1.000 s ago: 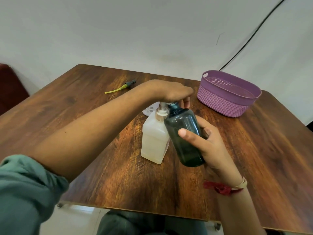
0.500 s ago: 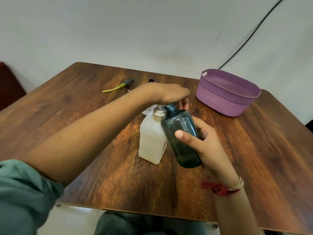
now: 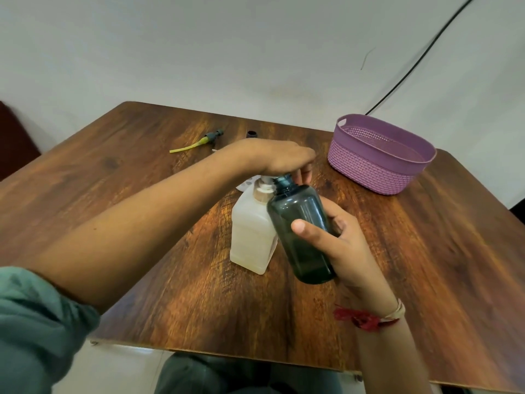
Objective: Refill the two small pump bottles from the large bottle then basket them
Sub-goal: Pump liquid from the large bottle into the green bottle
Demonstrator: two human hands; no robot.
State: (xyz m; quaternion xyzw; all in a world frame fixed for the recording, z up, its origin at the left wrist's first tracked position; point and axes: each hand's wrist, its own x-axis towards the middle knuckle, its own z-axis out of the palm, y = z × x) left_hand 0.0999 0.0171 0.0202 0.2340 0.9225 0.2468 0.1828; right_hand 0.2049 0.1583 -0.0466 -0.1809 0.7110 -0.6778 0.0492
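My right hand grips a dark teal bottle, tilted, with its open neck up against the pump of a white square bottle standing mid-table. My left hand reaches across and is curled down over that white bottle's pump head, hiding it. A loose pump with a yellow-green tube lies at the far left of the table. The purple basket stands at the far right, nothing visible in it.
The wooden table ends close to my body. A small dark cap sits near the far edge. A white object shows partly behind the white bottle. A black cable runs down the wall behind the basket.
Both hands keep their grips; the teal bottle's neck stays at the pump. The view has shifted only slightly.
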